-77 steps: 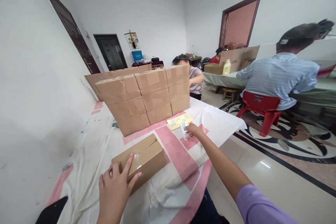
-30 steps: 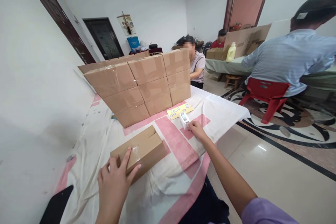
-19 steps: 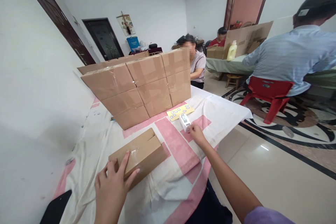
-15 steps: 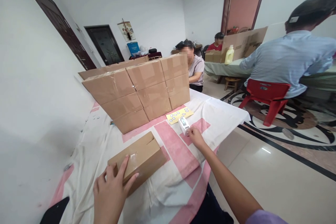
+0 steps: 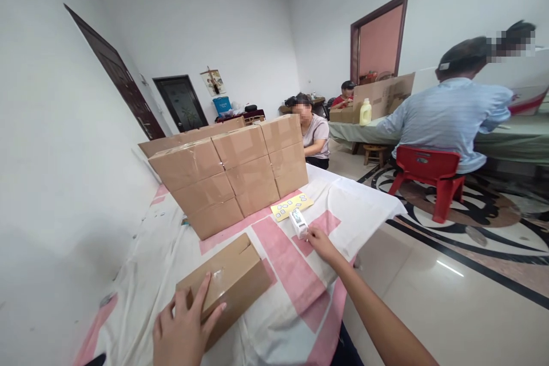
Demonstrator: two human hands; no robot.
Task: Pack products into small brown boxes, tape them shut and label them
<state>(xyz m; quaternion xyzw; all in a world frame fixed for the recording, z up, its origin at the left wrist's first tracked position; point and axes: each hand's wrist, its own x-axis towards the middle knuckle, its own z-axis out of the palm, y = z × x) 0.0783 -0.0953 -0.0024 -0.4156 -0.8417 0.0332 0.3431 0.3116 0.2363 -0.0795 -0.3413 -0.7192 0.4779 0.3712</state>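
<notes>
My left hand (image 5: 182,323) lies with spread fingers over the near left end of a closed cardboard box (image 5: 240,257), touching its top and front side. A slit and a shiny strip of clear tape show on the box's lid. Farther right, the closed fingers of my right hand (image 5: 322,245) pinch the near end of a small white box (image 5: 298,223) with a printed picture on top. Just beyond it is a yellow sheet (image 5: 291,207) bearing several small white, dark-edged stickers or prints.
A stacked wall of taped cardboard boxes (image 5: 231,171) stands across the far side of the cloth-covered table (image 5: 360,191). Behind it sits a person (image 5: 317,128). To the right, another person (image 5: 446,114) sits on a red chair (image 5: 426,166) at a second table.
The view has tilted upward, so the scene sits lower and some ceiling shows. Both hands keep their places on the boxes. The person on the red chair has shifted posture.
</notes>
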